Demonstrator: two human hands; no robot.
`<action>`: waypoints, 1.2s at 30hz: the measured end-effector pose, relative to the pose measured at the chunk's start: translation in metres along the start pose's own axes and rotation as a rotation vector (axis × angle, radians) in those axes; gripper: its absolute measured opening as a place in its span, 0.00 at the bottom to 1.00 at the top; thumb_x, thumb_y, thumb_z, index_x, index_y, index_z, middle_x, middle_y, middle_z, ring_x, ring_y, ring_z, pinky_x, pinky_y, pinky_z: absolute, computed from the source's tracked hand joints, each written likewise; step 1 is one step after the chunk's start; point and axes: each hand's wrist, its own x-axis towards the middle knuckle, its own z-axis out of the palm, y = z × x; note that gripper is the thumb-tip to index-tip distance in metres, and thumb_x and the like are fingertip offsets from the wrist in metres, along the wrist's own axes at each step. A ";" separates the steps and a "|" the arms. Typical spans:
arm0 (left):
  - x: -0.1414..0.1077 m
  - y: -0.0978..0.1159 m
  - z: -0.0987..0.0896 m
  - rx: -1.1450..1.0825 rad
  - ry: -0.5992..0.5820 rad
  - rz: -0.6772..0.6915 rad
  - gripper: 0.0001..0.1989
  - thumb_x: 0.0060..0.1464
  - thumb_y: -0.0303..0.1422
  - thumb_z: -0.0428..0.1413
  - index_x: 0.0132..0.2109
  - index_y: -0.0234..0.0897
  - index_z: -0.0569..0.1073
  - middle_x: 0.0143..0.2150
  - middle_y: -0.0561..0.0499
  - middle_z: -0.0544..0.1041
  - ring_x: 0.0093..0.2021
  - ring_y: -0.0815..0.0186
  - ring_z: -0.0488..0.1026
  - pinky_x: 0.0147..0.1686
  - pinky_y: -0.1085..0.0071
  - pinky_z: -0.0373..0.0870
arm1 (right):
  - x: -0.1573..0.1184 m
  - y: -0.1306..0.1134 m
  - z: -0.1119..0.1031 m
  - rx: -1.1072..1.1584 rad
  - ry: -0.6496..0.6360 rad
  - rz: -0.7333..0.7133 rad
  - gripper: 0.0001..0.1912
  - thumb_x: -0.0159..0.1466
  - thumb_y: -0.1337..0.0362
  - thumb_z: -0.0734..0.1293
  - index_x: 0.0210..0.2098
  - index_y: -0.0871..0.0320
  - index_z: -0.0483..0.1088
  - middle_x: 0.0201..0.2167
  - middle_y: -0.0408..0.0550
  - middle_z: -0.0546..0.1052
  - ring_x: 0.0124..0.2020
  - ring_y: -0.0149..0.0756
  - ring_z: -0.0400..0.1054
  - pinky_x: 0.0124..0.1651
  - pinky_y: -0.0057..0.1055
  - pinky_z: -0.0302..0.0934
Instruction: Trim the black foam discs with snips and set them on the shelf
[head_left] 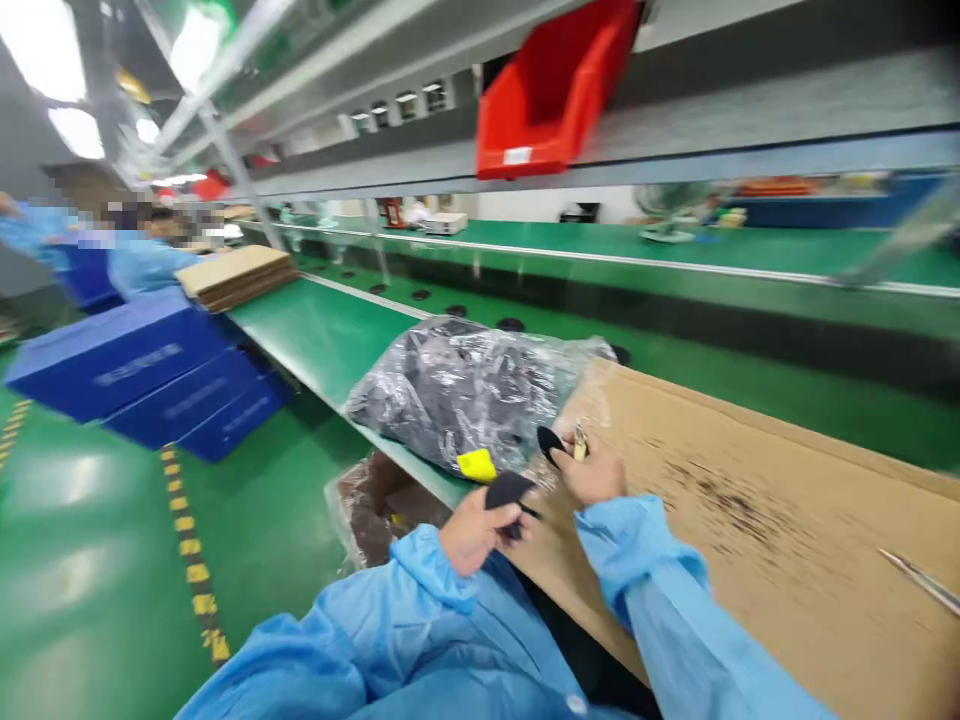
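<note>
Black piece (508,490) sits pinched in the left hand (477,528), a second piece (550,441) in the right hand (597,471).

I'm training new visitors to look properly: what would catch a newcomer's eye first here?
Probably the bright red bin hanging overhead. Then the shiny plastic bag of dark pieces on the green bench, with a yellow patch at its near edge, and the blue boxes stacked at left.

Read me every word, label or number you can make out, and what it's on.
None can be read.
White lettering, stacked blue boxes: too blurred.
White label, red bin: too small.
Small labels, shelf edge: too small.
Yellow tag, bag: none visible.
</note>
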 end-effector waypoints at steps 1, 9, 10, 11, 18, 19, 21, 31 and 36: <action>0.002 0.000 0.007 -0.003 0.029 0.046 0.23 0.39 0.38 0.67 0.42 0.32 0.73 0.33 0.45 0.77 0.29 0.66 0.74 0.28 0.73 0.66 | -0.010 0.001 -0.007 0.026 0.071 0.009 0.15 0.52 0.60 0.64 0.38 0.57 0.70 0.32 0.49 0.77 0.34 0.41 0.70 0.37 0.34 0.62; 0.017 -0.009 0.080 -0.134 -0.031 0.044 0.13 0.44 0.34 0.64 0.38 0.36 0.73 0.32 0.51 0.75 0.33 0.68 0.72 0.34 0.72 0.69 | -0.094 0.015 -0.033 -0.170 0.160 -0.455 0.12 0.59 0.67 0.58 0.36 0.56 0.72 0.33 0.53 0.75 0.39 0.43 0.66 0.45 0.38 0.58; 0.019 -0.012 0.086 -0.148 -0.040 0.025 0.11 0.43 0.32 0.65 0.35 0.36 0.72 0.29 0.53 0.74 0.31 0.69 0.71 0.32 0.73 0.68 | -0.099 0.020 -0.036 -0.173 0.129 -0.492 0.12 0.61 0.66 0.57 0.36 0.56 0.72 0.33 0.53 0.75 0.39 0.43 0.66 0.45 0.38 0.58; 0.021 -0.014 0.091 -0.151 -0.049 0.006 0.11 0.42 0.31 0.65 0.32 0.36 0.71 0.27 0.54 0.73 0.29 0.70 0.71 0.31 0.74 0.68 | -0.104 0.024 -0.040 -0.163 0.096 -0.531 0.13 0.61 0.66 0.57 0.37 0.56 0.73 0.34 0.52 0.76 0.39 0.43 0.66 0.45 0.39 0.58; 0.028 -0.021 0.096 0.022 -0.038 -0.022 0.19 0.42 0.31 0.65 0.43 0.38 0.73 0.38 0.49 0.78 0.34 0.65 0.74 0.31 0.70 0.72 | -0.111 0.046 -0.072 0.166 0.282 -0.178 0.14 0.60 0.56 0.65 0.41 0.56 0.70 0.40 0.53 0.75 0.43 0.43 0.67 0.47 0.40 0.61; 0.028 -0.021 0.096 0.045 -0.049 -0.009 0.21 0.42 0.32 0.66 0.45 0.38 0.73 0.40 0.48 0.78 0.35 0.64 0.75 0.32 0.69 0.72 | -0.109 0.049 -0.074 0.257 0.285 -0.061 0.15 0.58 0.54 0.65 0.40 0.57 0.69 0.36 0.52 0.75 0.39 0.41 0.67 0.44 0.38 0.62; 0.027 -0.021 0.097 0.085 -0.083 0.022 0.23 0.41 0.33 0.66 0.47 0.37 0.73 0.42 0.45 0.78 0.37 0.63 0.75 0.34 0.67 0.73 | -0.105 0.054 -0.076 0.445 0.183 0.086 0.15 0.55 0.53 0.67 0.36 0.58 0.69 0.28 0.45 0.72 0.30 0.36 0.65 0.35 0.33 0.62; 0.025 -0.022 0.097 0.271 -0.090 0.051 0.23 0.40 0.34 0.67 0.45 0.33 0.75 0.43 0.42 0.78 0.39 0.58 0.75 0.34 0.65 0.75 | -0.103 0.059 -0.078 0.446 0.084 0.026 0.12 0.55 0.55 0.67 0.30 0.57 0.66 0.23 0.39 0.66 0.25 0.30 0.58 0.30 0.28 0.55; 0.026 -0.019 0.098 0.265 -0.121 0.099 0.19 0.39 0.32 0.67 0.41 0.32 0.77 0.41 0.43 0.79 0.41 0.59 0.75 0.42 0.63 0.73 | -0.104 0.057 -0.075 0.634 0.054 0.063 0.15 0.53 0.54 0.70 0.32 0.58 0.67 0.23 0.39 0.66 0.25 0.29 0.58 0.31 0.28 0.56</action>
